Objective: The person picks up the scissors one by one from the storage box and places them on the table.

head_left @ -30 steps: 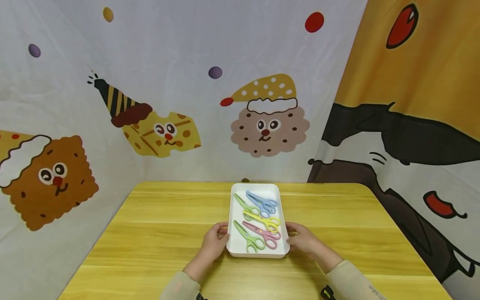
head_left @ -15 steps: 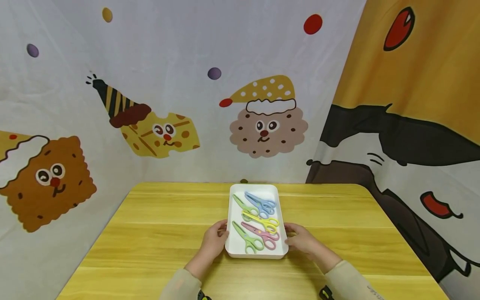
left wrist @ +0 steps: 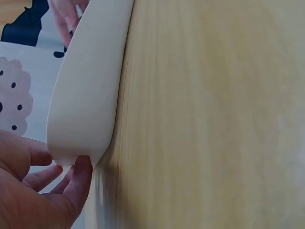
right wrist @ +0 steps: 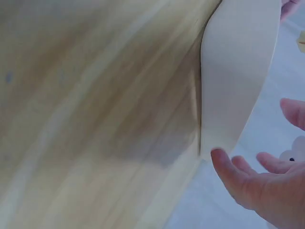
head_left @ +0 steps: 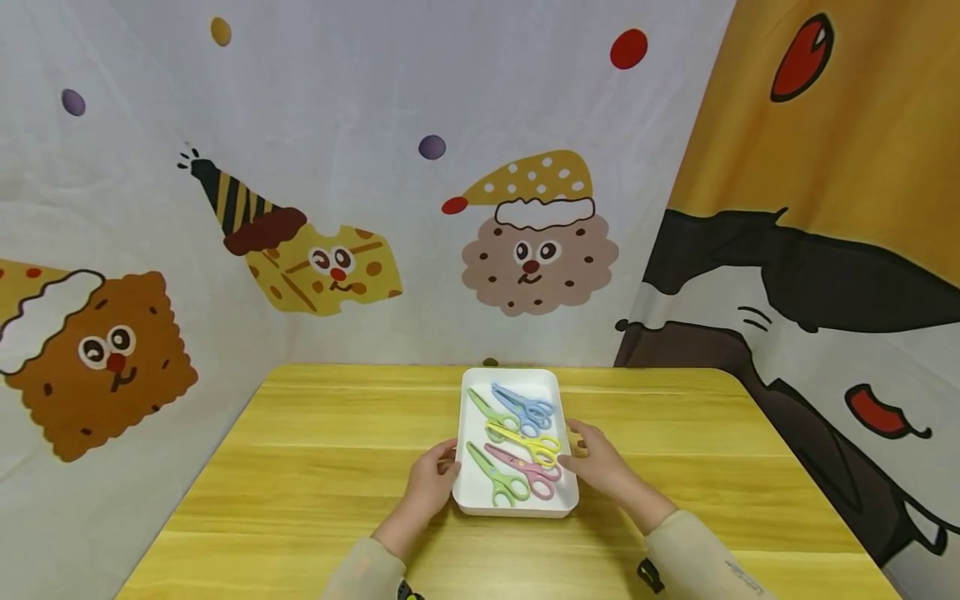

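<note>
White tray [head_left: 471,425] on wood-grain table [head_left: 690,433], cartoon-printed cloth [head_left: 352,117] behind — left grip [head_left: 432,482] pinching its side, right grip [head_left: 602,463] loosely spread.

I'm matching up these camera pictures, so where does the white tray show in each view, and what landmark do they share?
Head: the white tray is below centre, between the left hand and right hand.
Left wrist: left side, slanting from the top edge down to the left hand.
Right wrist: upper right, above the right hand.
Shared landmark: the wooden table, filling the right of the left wrist view and the left of the right wrist view.
</note>
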Available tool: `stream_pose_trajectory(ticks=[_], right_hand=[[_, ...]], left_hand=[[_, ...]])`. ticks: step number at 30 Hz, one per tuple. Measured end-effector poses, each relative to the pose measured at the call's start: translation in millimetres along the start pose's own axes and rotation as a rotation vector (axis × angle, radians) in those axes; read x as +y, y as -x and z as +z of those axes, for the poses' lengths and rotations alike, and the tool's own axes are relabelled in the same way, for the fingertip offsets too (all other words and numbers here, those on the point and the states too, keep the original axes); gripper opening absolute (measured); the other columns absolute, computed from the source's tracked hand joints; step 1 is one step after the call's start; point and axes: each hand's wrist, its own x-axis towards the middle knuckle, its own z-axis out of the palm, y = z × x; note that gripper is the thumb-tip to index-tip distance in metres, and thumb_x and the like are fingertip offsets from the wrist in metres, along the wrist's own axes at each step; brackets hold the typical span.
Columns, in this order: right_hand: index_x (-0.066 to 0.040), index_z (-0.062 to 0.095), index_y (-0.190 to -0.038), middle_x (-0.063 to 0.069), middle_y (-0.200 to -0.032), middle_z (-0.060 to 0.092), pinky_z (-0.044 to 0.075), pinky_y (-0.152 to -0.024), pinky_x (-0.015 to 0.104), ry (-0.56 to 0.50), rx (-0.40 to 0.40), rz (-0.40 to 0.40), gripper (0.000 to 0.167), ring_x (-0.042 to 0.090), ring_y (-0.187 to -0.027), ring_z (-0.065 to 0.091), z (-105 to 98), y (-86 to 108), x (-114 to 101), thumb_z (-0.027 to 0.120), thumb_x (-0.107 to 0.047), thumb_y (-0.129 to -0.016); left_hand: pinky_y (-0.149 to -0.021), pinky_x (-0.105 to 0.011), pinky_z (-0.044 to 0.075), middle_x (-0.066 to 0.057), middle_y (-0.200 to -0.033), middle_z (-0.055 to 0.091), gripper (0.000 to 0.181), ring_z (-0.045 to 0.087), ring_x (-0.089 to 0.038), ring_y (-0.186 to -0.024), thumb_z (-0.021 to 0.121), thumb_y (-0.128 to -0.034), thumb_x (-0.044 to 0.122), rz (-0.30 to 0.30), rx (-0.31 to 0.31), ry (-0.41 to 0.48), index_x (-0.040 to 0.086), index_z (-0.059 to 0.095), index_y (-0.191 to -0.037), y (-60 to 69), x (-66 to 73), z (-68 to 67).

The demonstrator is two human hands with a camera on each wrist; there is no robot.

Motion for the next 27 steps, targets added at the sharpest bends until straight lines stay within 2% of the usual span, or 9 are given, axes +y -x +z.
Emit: stream_pose_trajectory(ticks=[5,9,14,21,27], right_hand=[[-0.002,0.030,-0.146,0.027,-0.149,0.027,0.025,-0.108,0.062,0.145,0.001,-0.129,0.073,0.048,-0.135,0.026,1.9,-3.1,-6.1,0.068,-0.018,-0.086],[-0.006,0.027,-0.149,0.023,-0.154,0.017,0.023,-0.107,0.066,0.268,-0.011,-0.211,0.080,0.048,-0.138,0.018,5.3,-5.1,-9.0,0.071,-0.026,-0.085],[-0.006,0.027,-0.149,0.021,-0.156,0.012,0.019,-0.107,0.068,0.420,-0.015,-0.341,0.082,0.049,-0.139,0.014,7.4,-6.7,-13.8,0.071,-0.031,-0.084],[-0.013,0.025,-0.150,0.013,-0.159,0.004,0.013,-0.109,0.068,0.553,-0.049,-0.375,0.084,0.044,-0.143,0.005,11.5,-11.9,-18.2,0.066,-0.046,-0.085],[-0.014,0.024,-0.151,0.012,-0.159,0.003,0.012,-0.111,0.066,0.521,-0.093,-0.413,0.087,0.042,-0.143,0.005,19.2,-16.7,-23.6,0.069,-0.044,-0.083]], left_hand=[[-0.081,-0.030,0.055,-0.019,-0.113,0.061,0.039,0.061,-0.025,-0.097,0.057,-0.0901,0.000,-0.005,0.006,0.002,-0.003,0.054,-0.129,-1.2,-1.0,0.8],[-0.081,-0.030,0.055,-0.019,-0.113,0.061,0.039,0.061,-0.025,-0.098,0.057,-0.0904,0.000,-0.006,0.004,0.011,-0.003,0.054,-0.129,-1.1,-1.7,0.9],[-0.080,-0.030,0.055,-0.020,-0.113,0.061,0.039,0.061,-0.026,-0.098,0.057,-0.0899,-0.002,0.009,-0.002,0.008,-0.004,0.053,-0.129,0.4,-2.6,0.6],[-0.080,-0.031,0.055,-0.020,-0.115,0.060,0.040,0.061,-0.026,-0.099,0.057,-0.0904,-0.001,-0.004,-0.008,0.009,-0.003,0.053,-0.130,0.2,-3.2,1.0],[-0.080,-0.030,0.055,-0.019,-0.115,0.060,0.040,0.061,-0.025,-0.100,0.057,-0.0909,0.000,-0.010,-0.009,0.014,-0.002,0.053,-0.131,0.1,-3.2,0.4]])
